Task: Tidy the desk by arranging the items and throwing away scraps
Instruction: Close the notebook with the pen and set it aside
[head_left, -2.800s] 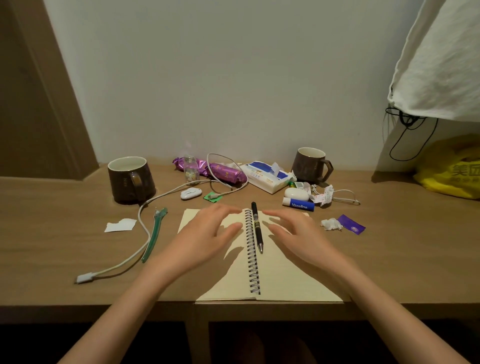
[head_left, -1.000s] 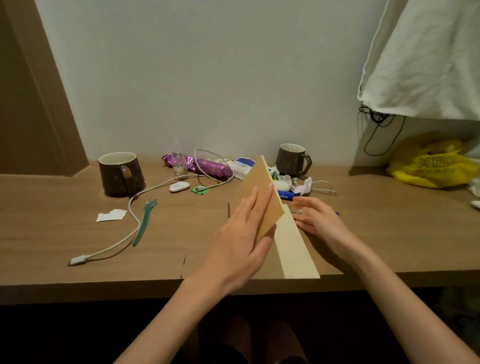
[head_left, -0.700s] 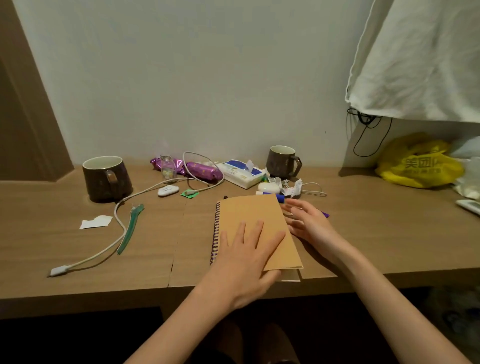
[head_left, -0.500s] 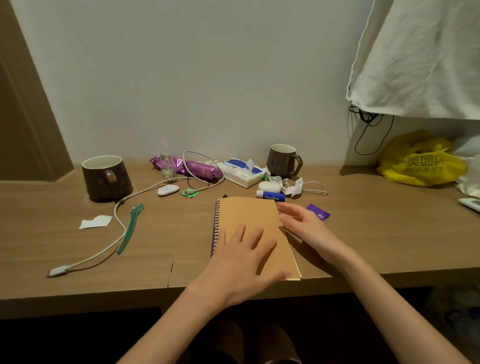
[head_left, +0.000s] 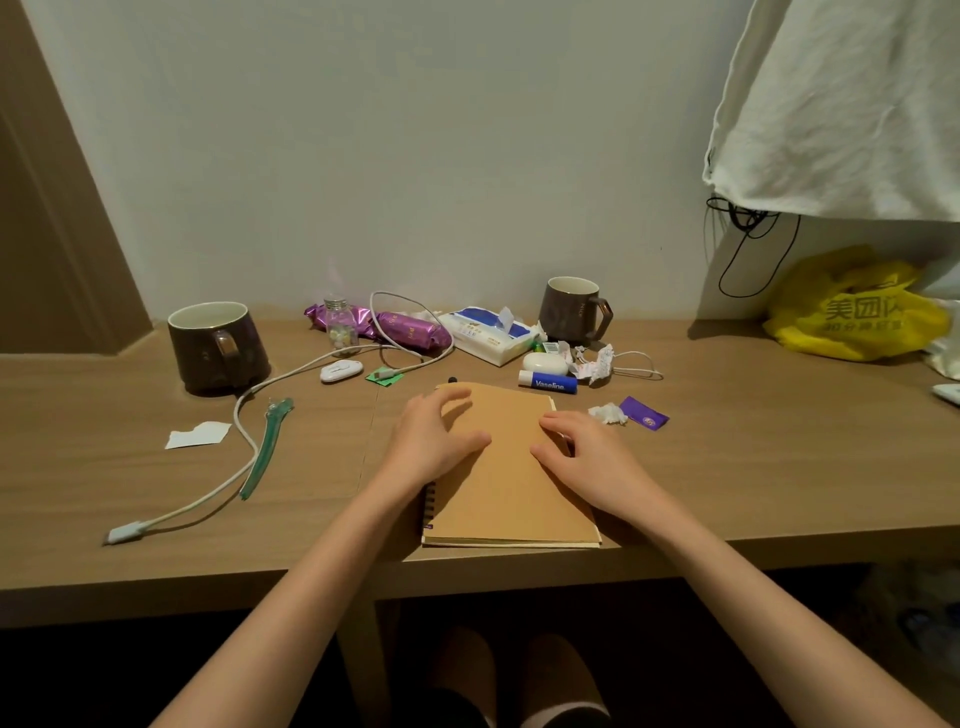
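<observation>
A closed spiral notebook (head_left: 511, 483) with a brown cover lies flat near the desk's front edge. My left hand (head_left: 434, 439) rests across its spine side, bent fingers touching the cover. My right hand (head_left: 579, 452) rests on the cover's right edge. A black pen tip (head_left: 452, 380) pokes out behind the notebook. Scraps lie around: a white paper piece (head_left: 197, 434) at left, a green wrapper (head_left: 383, 376), a crumpled tissue (head_left: 607, 413) and a purple wrapper (head_left: 644, 414) at right.
Two brown mugs (head_left: 218, 345) (head_left: 571, 312) stand at the back. A white cable (head_left: 249, 415), a teal hair clip (head_left: 267, 447), a Vaseline stick (head_left: 548, 383), a tissue pack (head_left: 488, 335), a purple snack (head_left: 402, 327) and a small bottle (head_left: 340, 327) clutter the middle. A yellow bag (head_left: 852, 312) sits far right.
My left hand folded the open notebook shut over the pen. Both hands then slid onto the closed cover, the left toward the spine side.
</observation>
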